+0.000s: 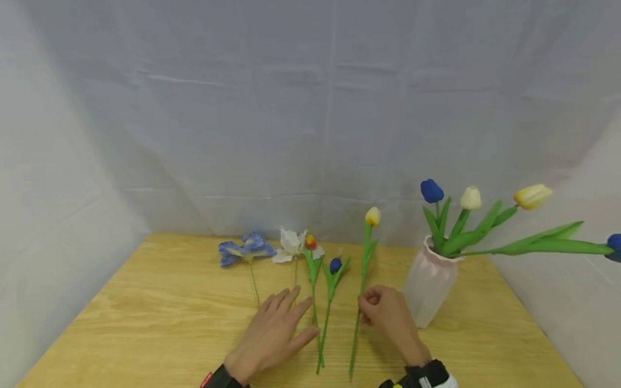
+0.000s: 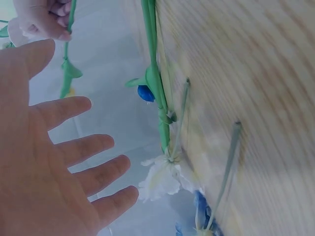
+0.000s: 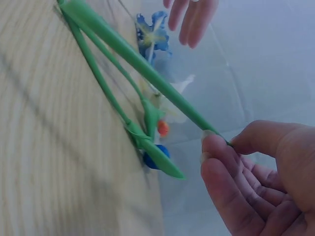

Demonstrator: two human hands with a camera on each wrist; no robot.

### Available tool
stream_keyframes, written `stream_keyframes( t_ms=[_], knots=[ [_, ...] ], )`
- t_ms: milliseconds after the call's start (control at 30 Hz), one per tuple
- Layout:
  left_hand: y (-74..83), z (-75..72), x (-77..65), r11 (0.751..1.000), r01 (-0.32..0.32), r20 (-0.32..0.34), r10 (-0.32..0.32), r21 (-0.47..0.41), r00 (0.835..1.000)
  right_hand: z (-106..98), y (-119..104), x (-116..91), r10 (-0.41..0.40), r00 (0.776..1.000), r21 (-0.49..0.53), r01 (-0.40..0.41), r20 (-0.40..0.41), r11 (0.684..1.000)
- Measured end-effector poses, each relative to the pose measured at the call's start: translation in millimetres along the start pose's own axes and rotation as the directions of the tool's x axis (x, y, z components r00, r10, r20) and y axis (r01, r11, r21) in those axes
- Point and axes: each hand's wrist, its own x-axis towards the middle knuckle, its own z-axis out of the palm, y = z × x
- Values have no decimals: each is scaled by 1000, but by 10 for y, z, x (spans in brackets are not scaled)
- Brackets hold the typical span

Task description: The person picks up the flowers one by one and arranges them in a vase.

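My right hand [image 1: 388,315] pinches the green stem of a white-and-yellow tulip [image 1: 372,216] between thumb and fingertips. In the right wrist view that stem [image 3: 147,73] slants up from the table into the pinch. With fingers spread, my left hand [image 1: 274,334] hovers over the table, palm down and holding nothing. Beside it lie an orange-red tulip [image 1: 310,242] and a blue tulip [image 1: 335,264], their stems crossing near the lower ends. A white flower [image 1: 291,242] and a blue-violet flower [image 1: 247,249] lie beyond the left hand.
A pale pink vase [image 1: 429,285] stands right of my right hand. It holds several tulips, among them a blue one [image 1: 431,191] and a white one [image 1: 470,198]; another blue tulip [image 1: 615,248] leans far out right. A grey cloth [image 1: 291,134] hangs behind the wooden table [image 1: 145,323].
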Motion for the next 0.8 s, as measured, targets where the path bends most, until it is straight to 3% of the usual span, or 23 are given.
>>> stream_keyframes(
  t_ms=[267,433,567,700,800],
  knots=[
    [65,24,69,999,-37,-5,37,-1,999,-188,-50,-80,-76,995,39,78,-72,996],
    [121,44,115,998,-59,5,59,4,998,-342,-73,-144,-170,975,55,179,-140,982],
    [167,58,158,997,-71,17,71,3,997,-474,-93,-191,-277,938,41,291,-208,956],
    [217,82,212,996,-90,16,90,11,996,-626,-107,-217,-374,886,-12,386,-272,922],
    [258,97,258,994,-106,8,106,21,994,-751,-130,-232,-419,852,-59,423,-313,904]
  ],
)
